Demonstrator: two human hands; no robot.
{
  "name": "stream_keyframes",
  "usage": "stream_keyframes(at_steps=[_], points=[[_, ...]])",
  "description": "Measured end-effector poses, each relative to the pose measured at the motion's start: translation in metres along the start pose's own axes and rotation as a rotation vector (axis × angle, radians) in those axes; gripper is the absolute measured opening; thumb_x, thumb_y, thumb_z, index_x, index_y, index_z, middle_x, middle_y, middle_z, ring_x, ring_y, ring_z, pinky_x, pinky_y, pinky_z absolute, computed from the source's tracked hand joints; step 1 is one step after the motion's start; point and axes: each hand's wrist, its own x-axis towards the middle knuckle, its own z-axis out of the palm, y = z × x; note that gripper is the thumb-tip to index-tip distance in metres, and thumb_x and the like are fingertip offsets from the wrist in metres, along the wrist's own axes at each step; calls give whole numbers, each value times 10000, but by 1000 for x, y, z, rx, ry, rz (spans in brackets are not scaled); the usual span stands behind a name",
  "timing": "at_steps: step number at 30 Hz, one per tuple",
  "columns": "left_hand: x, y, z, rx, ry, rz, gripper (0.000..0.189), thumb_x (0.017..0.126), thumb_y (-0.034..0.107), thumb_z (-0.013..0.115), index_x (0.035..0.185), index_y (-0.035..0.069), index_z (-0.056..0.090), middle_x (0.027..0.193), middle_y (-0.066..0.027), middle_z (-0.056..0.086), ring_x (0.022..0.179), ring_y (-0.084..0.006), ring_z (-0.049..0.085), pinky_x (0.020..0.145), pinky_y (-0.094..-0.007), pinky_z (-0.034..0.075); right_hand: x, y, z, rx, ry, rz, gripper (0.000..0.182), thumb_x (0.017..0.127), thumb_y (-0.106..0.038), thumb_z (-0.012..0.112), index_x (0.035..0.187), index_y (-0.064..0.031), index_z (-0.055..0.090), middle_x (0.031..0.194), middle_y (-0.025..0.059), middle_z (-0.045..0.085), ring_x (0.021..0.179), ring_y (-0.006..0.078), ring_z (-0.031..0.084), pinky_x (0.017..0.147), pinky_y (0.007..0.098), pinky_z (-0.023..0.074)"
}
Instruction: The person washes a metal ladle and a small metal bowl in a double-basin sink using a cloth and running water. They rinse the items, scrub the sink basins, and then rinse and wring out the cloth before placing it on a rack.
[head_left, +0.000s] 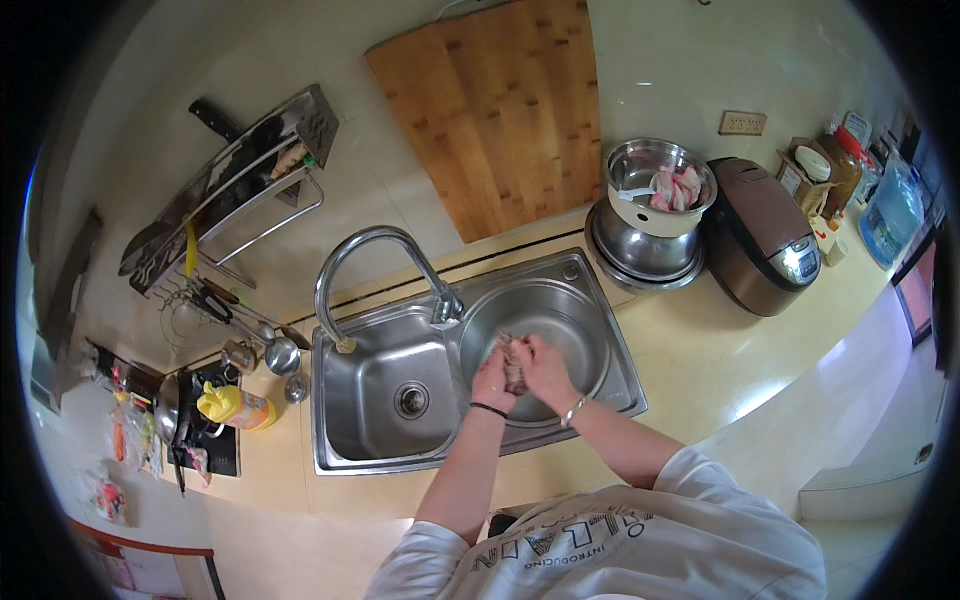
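Observation:
My left hand (491, 382) and my right hand (545, 370) come together over the right bowl (577, 330) of a stainless steel double sink. Between them they grip a soft, brownish, crumpled piece (514, 367); whether it is cloth or food I cannot tell. Fingers cover much of it, and it is a little blurred. A dark band circles my left wrist, and a silver bracelet is on the right. Beside the hands is the left bowl (375, 375), with a drain strainer (412, 400) at its bottom. The chrome faucet's spout (346, 345) points over that left bowl.
A bamboo cutting board (502, 112) leans against the wall. Right of the sink stand stacked metal basins (649, 251), a pot holding a pink-and-white plastic bag (677, 189), and a rice cooker (765, 232). To the left are a yellow bottle (236, 407), ladles (283, 355) and a wall rack (247, 180).

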Motion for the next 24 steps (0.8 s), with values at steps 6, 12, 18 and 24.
stream_keyframes(at_steps=[6,12,18,24], points=[[-11,-4,-4,109,70,-81,309,920,320,449,1044,51,536,972,-61,596,859,-208,588,729,-342,494,-24,-17,10,-235,-22,-8,369,875,-389,470,774,-54,586,641,214,585,593,381,594,527,471,473],[-14,-21,3,111,7,29,242,921,212,468,1106,64,513,1065,-70,576,951,-194,576,795,-326,492,22,36,-3,-158,-43,83,371,863,-364,505,746,-25,600,690,208,587,646,399,576,567,449,462],[-10,6,-3,93,5,47,254,933,242,438,1117,74,491,1059,-59,571,972,-200,555,814,-323,479,-18,-25,6,-167,10,-87,406,864,-378,482,645,-46,566,642,173,593,627,376,587,556,452,471],[-21,-9,23,213,-55,102,283,870,97,541,1139,57,465,1099,-74,546,986,-181,551,836,-331,472,39,13,-12,-231,-59,129,436,853,-411,487,662,-33,592,679,202,599,671,348,602,572,424,480]])
